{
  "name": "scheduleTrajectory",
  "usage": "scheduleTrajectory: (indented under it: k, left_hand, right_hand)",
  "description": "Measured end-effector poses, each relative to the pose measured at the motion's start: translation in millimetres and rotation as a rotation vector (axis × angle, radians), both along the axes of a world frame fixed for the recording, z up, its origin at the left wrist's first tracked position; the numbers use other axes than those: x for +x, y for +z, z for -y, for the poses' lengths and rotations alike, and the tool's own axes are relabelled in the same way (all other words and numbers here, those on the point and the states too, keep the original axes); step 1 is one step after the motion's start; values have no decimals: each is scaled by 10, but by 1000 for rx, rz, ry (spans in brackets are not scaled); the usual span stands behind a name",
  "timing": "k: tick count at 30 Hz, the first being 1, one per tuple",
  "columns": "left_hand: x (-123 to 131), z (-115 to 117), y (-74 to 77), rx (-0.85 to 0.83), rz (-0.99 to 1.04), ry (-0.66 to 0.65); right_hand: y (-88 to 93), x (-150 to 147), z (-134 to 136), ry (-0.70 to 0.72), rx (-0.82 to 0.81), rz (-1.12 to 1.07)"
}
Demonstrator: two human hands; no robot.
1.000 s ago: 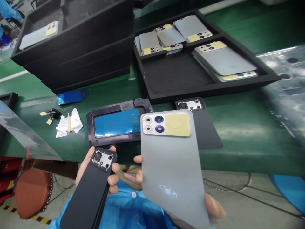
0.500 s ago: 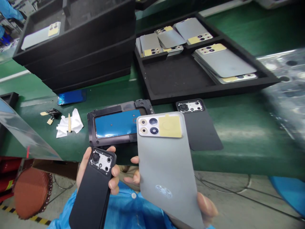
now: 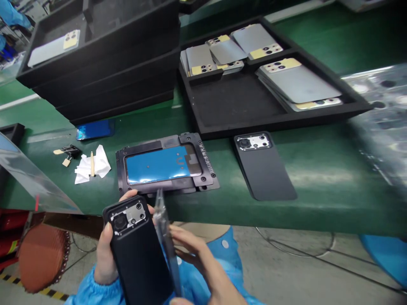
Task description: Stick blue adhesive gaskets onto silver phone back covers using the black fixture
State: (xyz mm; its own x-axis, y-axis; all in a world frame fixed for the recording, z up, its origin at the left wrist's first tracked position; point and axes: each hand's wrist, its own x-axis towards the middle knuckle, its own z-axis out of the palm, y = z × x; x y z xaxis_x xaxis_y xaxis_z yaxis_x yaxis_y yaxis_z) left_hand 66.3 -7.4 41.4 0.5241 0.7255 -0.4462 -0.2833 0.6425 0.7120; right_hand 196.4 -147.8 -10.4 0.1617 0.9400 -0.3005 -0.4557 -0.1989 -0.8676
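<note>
My left hand (image 3: 106, 256) is wrapped round a black phone body (image 3: 140, 258), whose silver camera plate faces up at its top end. Close to its right side, my right hand (image 3: 203, 262) grips a phone back cover (image 3: 168, 245) turned nearly edge-on. The cover's camera end points away from me; whether it touches the phone body I cannot tell. Beyond my hands, on the green bench, lies a dark metal fixture (image 3: 165, 163) with a blue film-covered sheet in it. A second black phone body (image 3: 267, 169) rests to its right.
A black divided tray (image 3: 235, 127) holds several grey back covers (image 3: 302, 80). Stacked black trays (image 3: 111, 72) rise at the back left. A white cloth (image 3: 101, 163), a binder clip (image 3: 72, 151) and a blue film piece (image 3: 95, 129) lie left. Clear plastic trays (image 3: 384, 127) stand right.
The back cover has swung from facing me to nearly edge-on and moved left, beside the phone body in my left hand. That phone body has shifted slightly and turned.
</note>
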Motion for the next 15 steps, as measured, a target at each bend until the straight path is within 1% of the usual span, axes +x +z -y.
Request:
scheduleTrajectory:
  k: [2, 4, 6, 9, 10, 12, 15]
  left_hand:
    - [8, 52, 10, 99, -76, 7]
    - [6, 74, -4, 217, -161, -7]
    - [-13, 69, -44, 309, -228, -57]
    - [-53, 42, -119, 373, -239, -130]
    - [-58, 37, -135, 381, -230, -135]
    - [-41, 38, -133, 356, -217, -97]
    - [56, 50, -40, 187, -171, 17]
  right_hand:
    - [-38, -84, 25, 57, -14, 82]
    - [-93, -157, 26, 56, 9, 166]
    - [-146, -208, 3, 51, 51, 239]
    - [-167, -220, -58, 58, 89, 279]
    - [-155, -204, -77, 64, 90, 263]
    - [-114, -144, -102, 86, 63, 190]
    - [-52, -12, -98, 133, 23, 39]
